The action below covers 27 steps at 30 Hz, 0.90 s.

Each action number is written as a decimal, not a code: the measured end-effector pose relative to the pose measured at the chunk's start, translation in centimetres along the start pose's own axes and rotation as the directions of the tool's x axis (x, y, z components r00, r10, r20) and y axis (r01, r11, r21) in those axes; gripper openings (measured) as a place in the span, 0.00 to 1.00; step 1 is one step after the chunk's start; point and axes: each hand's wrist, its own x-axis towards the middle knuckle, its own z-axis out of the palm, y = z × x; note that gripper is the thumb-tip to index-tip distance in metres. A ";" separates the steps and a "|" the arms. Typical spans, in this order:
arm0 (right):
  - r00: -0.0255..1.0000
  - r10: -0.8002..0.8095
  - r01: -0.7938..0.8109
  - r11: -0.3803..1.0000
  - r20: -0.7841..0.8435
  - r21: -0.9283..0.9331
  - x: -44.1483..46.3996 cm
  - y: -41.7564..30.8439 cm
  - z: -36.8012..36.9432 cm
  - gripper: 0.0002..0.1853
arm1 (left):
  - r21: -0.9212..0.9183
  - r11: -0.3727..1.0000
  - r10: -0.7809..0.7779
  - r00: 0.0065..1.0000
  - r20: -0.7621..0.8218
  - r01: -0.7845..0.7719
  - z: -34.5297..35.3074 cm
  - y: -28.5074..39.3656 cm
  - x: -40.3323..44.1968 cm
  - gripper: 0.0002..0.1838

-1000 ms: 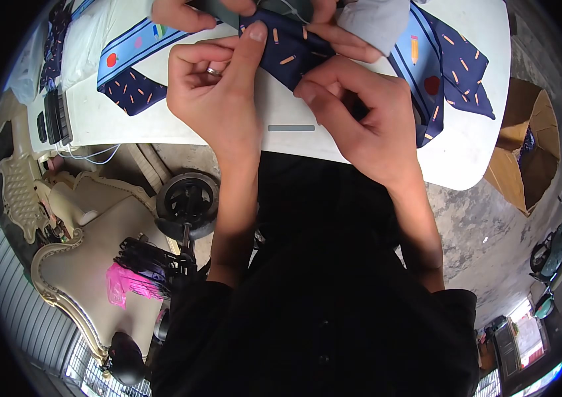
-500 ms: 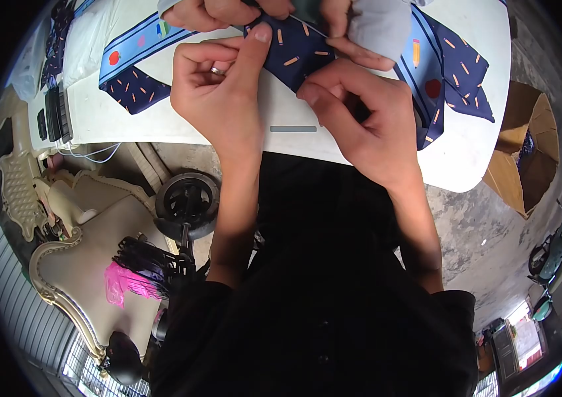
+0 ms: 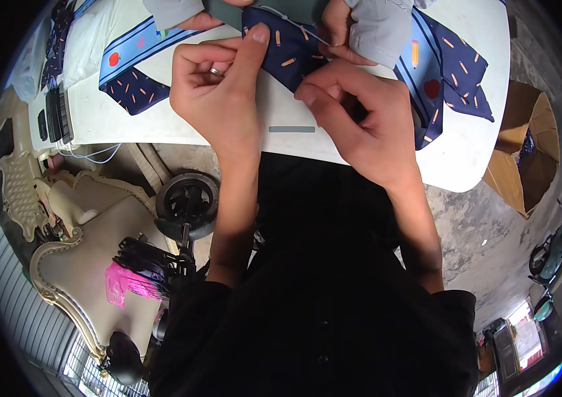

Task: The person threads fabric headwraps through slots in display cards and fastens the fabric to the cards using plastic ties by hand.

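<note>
The navy strip [image 3: 287,53] is smooth cloth, the ring [image 3: 216,71] shiny metal, the box [image 3: 510,182] matt cardboard.

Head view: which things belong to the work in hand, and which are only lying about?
In the work:
dark blue cloth
left hand
right hand
other person's hand
white table

Apparently just lying about:
pink bag
cardboard box
black wheel
</note>
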 end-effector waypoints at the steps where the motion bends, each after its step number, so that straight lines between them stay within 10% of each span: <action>1: 0.999 -0.031 0.031 1.000 -0.010 0.001 0.1 0.2 0.1 0.01 | -0.014 1.000 0.006 1.000 -0.005 -0.006 0.2 0.0 0.0 0.18; 27: 1.000 -0.012 0.012 1.000 -0.022 -0.001 0.0 0.0 0.3 0.01 | 0.005 0.998 -0.064 0.997 0.036 0.064 0.4 0.9 0.0 0.12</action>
